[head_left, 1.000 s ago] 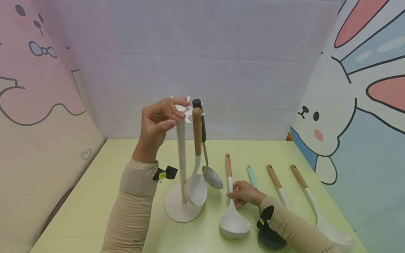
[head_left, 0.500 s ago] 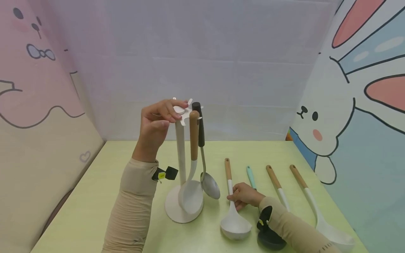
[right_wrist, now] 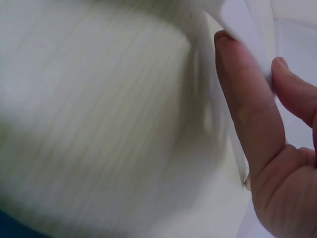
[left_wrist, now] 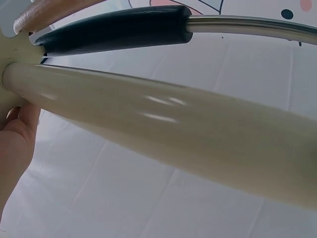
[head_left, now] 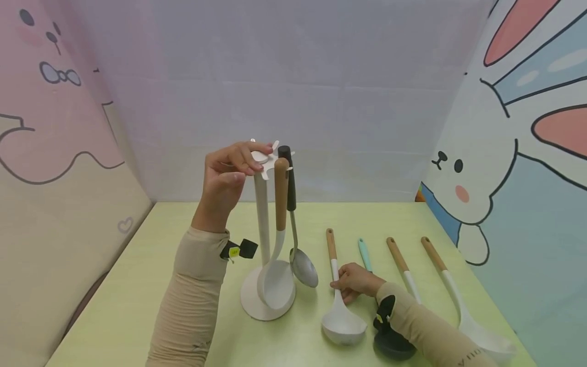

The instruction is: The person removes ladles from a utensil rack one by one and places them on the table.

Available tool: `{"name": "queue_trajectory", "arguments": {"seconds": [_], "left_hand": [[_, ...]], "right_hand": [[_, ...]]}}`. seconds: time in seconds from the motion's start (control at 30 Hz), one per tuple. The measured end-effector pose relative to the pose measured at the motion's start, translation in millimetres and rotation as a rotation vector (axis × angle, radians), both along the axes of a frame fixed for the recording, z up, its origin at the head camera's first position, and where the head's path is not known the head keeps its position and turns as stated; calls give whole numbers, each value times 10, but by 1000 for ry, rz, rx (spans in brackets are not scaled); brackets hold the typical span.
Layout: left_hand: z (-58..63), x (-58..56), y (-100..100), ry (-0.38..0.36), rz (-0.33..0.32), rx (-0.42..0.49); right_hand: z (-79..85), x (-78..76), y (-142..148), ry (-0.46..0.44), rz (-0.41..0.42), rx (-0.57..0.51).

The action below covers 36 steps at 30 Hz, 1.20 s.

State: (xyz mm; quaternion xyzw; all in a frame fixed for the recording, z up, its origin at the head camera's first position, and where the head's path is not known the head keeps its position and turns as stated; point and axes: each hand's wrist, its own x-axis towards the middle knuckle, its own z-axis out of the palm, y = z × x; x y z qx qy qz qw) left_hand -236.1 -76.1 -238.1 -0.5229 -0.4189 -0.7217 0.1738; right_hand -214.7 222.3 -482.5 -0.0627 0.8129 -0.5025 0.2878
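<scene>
My left hand grips the hooked top of a white utensil stand. From its hooks hang a white ladle with a wooden handle and a metal spoon with a black handle. In the left wrist view, the stand's pole runs beside the black spoon handle, with my thumb under the top. My right hand pinches the white neck of a second wooden-handled ladle at table level, right of the stand. In the right wrist view, thumb and fingertips meet on that white neck.
Right of the held ladle lies a black utensil with a teal handle, partly under my right forearm. Beyond it are a wooden-handled white utensil, its head hidden by my sleeve, and another white one near the table's right edge.
The stand's top has turned a little under my left hand. The hanging ladle and spoon have swung left and nearer to me. My right hand stays on its ladle.
</scene>
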Motion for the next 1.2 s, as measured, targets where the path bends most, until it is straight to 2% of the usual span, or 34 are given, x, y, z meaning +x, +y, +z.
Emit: {"name": "queue_trajectory", "arguments": {"seconds": [0.2, 0.37, 0.47, 0.57, 0.73, 0.83, 0.97, 1.07, 1.13, 1.2], "left_hand": [[-8, 38, 8, -34, 23, 11], [-31, 100, -28, -120, 63, 6], [-52, 137, -46, -156, 102, 6], [-94, 190, -60, -179, 150, 30], [-194, 325, -43, -203, 215, 133], [-275, 420, 3, -206, 294, 194], [-398, 539, 84, -220, 486, 235], [-493, 608, 153, -220, 638, 230], [-556, 649, 201, -207, 696, 207], [-620, 682, 253, -187, 710, 184]], "right_hand": [[59, -8, 1, 14, -27, 108], [283, -15, 55, 92, -24, 182], [517, -26, 91, 177, 11, 217], [811, -47, 111, 283, 58, 204], [1364, -28, 97, 462, 108, 139], [1646, 18, 63, 571, 103, 112], [1936, 58, -21, 705, 84, 11], [2085, 64, -127, 763, 109, -168], [2157, 59, -211, 781, 151, -299], [2216, 51, -305, 788, 204, -422]]}}
